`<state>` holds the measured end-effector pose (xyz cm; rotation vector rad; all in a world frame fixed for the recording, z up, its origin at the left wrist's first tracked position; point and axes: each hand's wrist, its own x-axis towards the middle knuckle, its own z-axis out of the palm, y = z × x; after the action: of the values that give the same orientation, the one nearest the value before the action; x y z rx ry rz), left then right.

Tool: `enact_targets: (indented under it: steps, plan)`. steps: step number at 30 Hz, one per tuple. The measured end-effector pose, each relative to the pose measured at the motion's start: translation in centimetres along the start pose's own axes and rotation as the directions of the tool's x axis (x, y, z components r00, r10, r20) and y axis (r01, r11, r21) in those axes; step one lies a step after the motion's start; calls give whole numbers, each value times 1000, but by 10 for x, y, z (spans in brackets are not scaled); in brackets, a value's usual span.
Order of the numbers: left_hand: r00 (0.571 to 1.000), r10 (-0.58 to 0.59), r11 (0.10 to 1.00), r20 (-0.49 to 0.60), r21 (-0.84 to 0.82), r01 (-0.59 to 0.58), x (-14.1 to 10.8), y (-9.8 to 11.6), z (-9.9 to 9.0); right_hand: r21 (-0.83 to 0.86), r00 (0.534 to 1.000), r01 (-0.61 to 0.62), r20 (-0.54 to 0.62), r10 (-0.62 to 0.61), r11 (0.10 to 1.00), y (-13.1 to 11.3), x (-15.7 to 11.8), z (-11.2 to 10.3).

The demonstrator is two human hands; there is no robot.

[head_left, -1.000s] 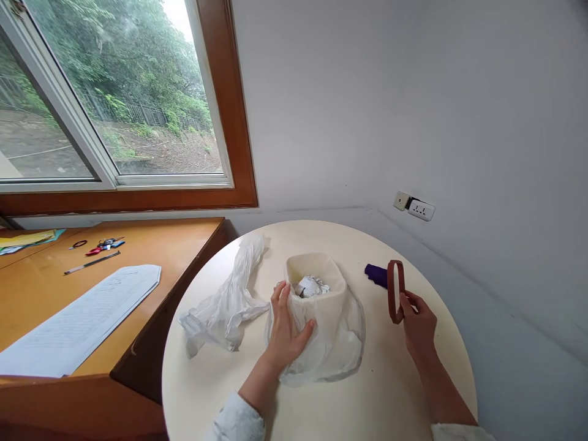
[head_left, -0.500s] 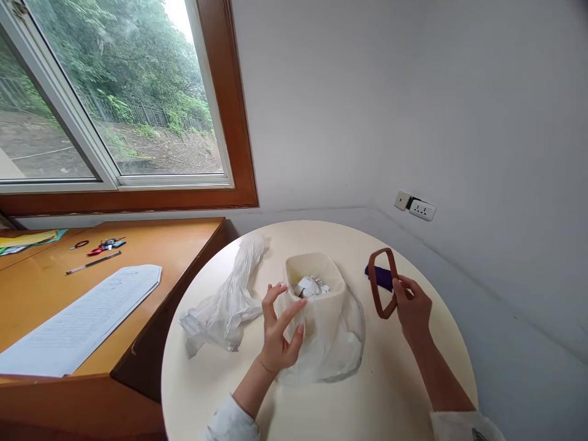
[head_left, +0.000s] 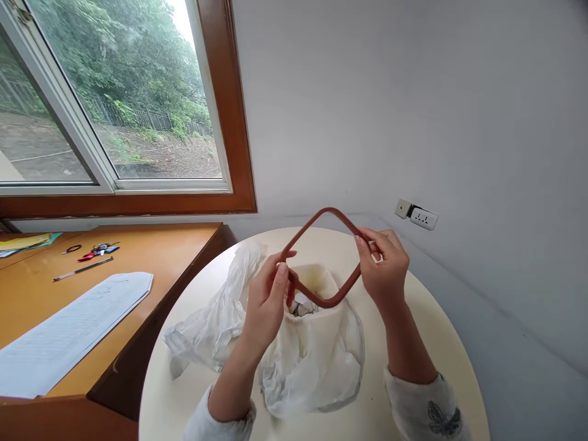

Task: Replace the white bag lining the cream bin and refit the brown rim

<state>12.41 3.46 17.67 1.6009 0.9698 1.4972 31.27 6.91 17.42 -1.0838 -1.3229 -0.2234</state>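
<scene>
A brown, rounded square frame [head_left: 331, 302] is held up by its opposite corners above a bin [head_left: 321, 277]. My left hand [head_left: 267, 297] is closed on its left corner, thumb in front. My right hand [head_left: 384, 263] pinches the right corner. The bin stands on the round cream table and has a thin white bag [head_left: 321, 361] draped over its rim and down its front. Crumpled white and silvery scraps [head_left: 303, 305] lie inside, partly hidden by the frame and my left fingers. Left of the bin lies another crumpled white plastic bag [head_left: 211, 324].
The round table [head_left: 441, 367] stands against the white wall. At the left, a wooden desk [head_left: 174, 251] bears papers [head_left: 87, 331], a pen [head_left: 82, 269], keys [head_left: 101, 249], a black ring and folders. A window is above it; sockets [head_left: 423, 217] are on the wall.
The brown frame has moved left and up, over the bin. My left hand has left the bin's rim and taken hold of it. The dark purple item behind the frame no longer shows.
</scene>
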Motion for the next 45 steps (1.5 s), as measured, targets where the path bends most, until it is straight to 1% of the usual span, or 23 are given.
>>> enact_targets:
  steps: [3,5,7,10,12,14,17,20,23,26,28,30,31,33,34,36,38,39,41,43,45]
  plan:
    - [999,-42,998,1,46,42,6,1,-3,-6,999,-10,46,10,1000,-6,-6,3]
    - [998,-61,993,-1,101,60,11,-3,-9,-3,995,-37,89,37,999,-6,-10,4]
    - [997,-71,983,-23,166,74,17,-9,-16,20,986,-54,158,51,998,-4,-12,4]
    - [989,-67,973,-129,213,93,23,-18,-28,64,963,-99,259,79,993,-2,-15,4]
    - [980,-66,977,-190,189,102,25,-22,-34,76,946,-138,306,109,987,2,-16,6]
    - [971,-70,983,-229,147,106,26,-23,-39,70,925,-157,360,122,985,7,-18,8]
    - [959,-65,985,-277,134,106,26,-22,-43,31,877,-135,469,104,990,16,-22,14]
    - [958,-62,980,-279,165,111,26,-22,-45,-17,823,-82,564,77,997,23,-26,19]
    - [970,-104,968,-220,201,149,27,-23,-47,-69,762,-61,641,91,996,26,-29,23]
    - [979,-150,954,-138,242,180,26,-22,-47,-142,685,-77,712,156,987,24,-32,24]
    - [983,-159,944,-97,275,180,25,-21,-46,-182,636,-87,747,195,980,23,-34,25]
    - [985,-157,936,-76,306,173,24,-19,-45,-194,611,-92,764,209,977,23,-36,25]
    - [985,-155,932,-70,319,169,24,-19,-45,-189,608,-94,766,207,977,23,-36,25]
    - [986,-155,926,-64,338,167,24,-18,-45,-155,629,-106,755,187,982,25,-36,26]
    - [986,-156,925,-61,342,168,24,-19,-45,-122,649,-117,742,168,986,26,-36,27]
    - [985,-163,926,-59,334,173,24,-20,-46,-36,711,-174,687,151,984,28,-33,28]
    - [984,-172,934,-50,309,179,24,-20,-47,52,775,-279,602,192,959,28,-30,28]
    - [983,-176,938,-43,295,181,23,-20,-47,89,793,-336,565,230,938,27,-28,27]
    - [983,-182,942,-21,283,181,23,-19,-47,134,803,-416,518,294,900,23,-24,23]
    - [983,-184,941,22,292,170,22,-16,-47,158,815,-418,499,293,894,17,-21,17]
    - [980,-180,941,85,306,147,22,-14,-46,181,836,-363,497,234,914,8,-18,11]
